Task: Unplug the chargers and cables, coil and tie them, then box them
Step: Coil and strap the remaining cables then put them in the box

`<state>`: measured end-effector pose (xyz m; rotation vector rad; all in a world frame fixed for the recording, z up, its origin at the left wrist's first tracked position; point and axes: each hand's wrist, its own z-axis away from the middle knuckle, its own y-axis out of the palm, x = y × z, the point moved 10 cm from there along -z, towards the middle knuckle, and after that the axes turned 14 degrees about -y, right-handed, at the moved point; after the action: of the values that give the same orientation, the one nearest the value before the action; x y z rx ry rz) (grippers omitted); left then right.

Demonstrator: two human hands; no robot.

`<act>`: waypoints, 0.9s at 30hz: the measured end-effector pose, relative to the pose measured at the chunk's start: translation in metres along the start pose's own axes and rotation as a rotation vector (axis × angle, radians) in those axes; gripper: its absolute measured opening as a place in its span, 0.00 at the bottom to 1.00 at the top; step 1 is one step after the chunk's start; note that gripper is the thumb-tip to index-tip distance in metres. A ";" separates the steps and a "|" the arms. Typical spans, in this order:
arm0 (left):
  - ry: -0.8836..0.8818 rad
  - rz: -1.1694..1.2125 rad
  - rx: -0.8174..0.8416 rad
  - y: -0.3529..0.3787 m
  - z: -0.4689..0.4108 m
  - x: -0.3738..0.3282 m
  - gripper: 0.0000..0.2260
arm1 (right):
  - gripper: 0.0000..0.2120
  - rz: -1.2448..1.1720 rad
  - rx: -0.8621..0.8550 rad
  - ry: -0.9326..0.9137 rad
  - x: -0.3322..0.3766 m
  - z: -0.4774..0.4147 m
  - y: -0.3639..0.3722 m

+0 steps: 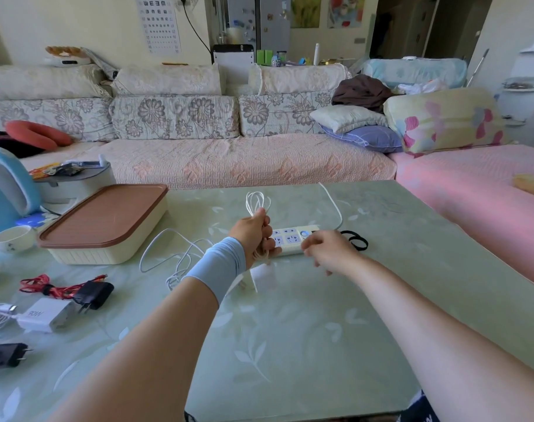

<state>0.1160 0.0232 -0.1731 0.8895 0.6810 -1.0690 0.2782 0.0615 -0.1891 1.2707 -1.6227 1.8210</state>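
My left hand (253,236) grips a coiled white cable (257,202); its loops stick up above my fist and a white charger block (263,277) hangs below it. My right hand (326,249) hovers, blurred and with loosely curled fingers, over the right end of the cream power strip (290,239). Black hair ties (355,240) lie just right of the strip. The strip's own white cord (334,205) runs toward the table's far edge. More loose white cable (171,257) lies left of my wrist. The cream box with a brown lid (104,223) stands closed at the left.
At the near left lie a red cable tied with a black charger (92,295), a white 90W charger (46,315) and another black plug (8,354). A blue kettle (4,190) and a cup (13,239) stand at the far left. A sofa runs behind the green table (290,330).
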 end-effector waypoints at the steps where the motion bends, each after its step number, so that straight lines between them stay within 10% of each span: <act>1: 0.006 -0.070 -0.027 0.002 -0.004 0.000 0.16 | 0.12 0.179 -0.082 -0.045 -0.003 -0.005 -0.017; 8: 0.002 -0.437 -0.128 0.017 -0.028 0.010 0.15 | 0.24 0.702 0.017 0.013 -0.065 -0.024 -0.047; 15: 0.040 -0.704 -0.188 0.021 -0.031 0.006 0.17 | 0.19 0.735 0.095 0.034 -0.068 -0.026 -0.037; 27: 0.167 -0.977 -0.146 0.013 0.009 0.003 0.06 | 0.13 -0.550 0.198 -0.112 0.024 0.016 0.021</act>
<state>0.1300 0.0171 -0.1676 0.4964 1.3855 -1.7787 0.2556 0.0349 -0.1831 1.7240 -1.0097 1.6031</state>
